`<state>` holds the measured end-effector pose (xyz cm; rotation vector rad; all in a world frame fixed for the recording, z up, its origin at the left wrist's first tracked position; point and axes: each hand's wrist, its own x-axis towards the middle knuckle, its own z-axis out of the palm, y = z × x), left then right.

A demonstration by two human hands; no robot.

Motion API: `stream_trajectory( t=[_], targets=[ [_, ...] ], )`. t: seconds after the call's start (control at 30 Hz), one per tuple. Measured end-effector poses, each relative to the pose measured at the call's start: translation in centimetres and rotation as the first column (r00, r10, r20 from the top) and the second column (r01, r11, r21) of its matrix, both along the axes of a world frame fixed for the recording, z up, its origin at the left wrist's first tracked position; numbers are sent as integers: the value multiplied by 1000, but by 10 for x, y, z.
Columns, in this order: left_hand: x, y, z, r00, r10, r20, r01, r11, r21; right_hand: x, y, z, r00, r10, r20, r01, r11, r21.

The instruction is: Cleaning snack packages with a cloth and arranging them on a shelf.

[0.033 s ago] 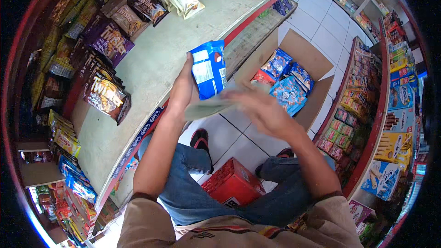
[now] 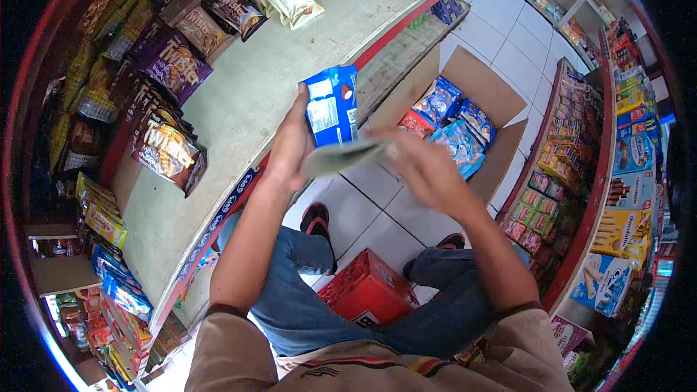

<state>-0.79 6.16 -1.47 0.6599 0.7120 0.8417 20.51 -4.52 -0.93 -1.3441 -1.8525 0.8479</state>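
2 hands grip: left hand point(image 2: 290, 149), a blue packet point(image 2: 332, 105) by its left edge; right hand point(image 2: 428, 173), a cloth point(image 2: 341, 159).

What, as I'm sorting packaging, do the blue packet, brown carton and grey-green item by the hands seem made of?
Blue packet: probably glossy plastic film; its creases catch the light.
Brown carton: likely matte cardboard, judging by its plain brown walls.
Grey-green item: possibly dull cloth, given its folded look, but blur leaves this open.

A tan shirt point(image 2: 330, 380) with dark-edged short sleeves point(image 2: 231, 348) is worn. Blue jeans point(image 2: 287, 301) are paired with red-trimmed dark shoes point(image 2: 316, 223)
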Motion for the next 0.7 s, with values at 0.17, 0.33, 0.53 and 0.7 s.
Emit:
stream_trajectory(
  t=[0.17, 0.33, 0.53, 0.7],
  targets=[
    [12, -12, 2, 984, -32, -173, 33, 999, 1, 5, 11, 6, 759, -468, -453, 520, 854, -13],
    [19, -27, 6, 982, -186, -45, 183, 982, -55, -3, 13, -4, 909, -387, -152, 414, 876, 247],
    [23, -33, -1, 983, -121, 136, 141, 979, -146, -16, 14, -10, 929, -215, 300, 83, 914, 398],
    [17, -22, -2, 979, -125, 161, 149, 979, -141, -6, 16, -13, 973, -79, 215, 7, 948, 317]
  ],
)
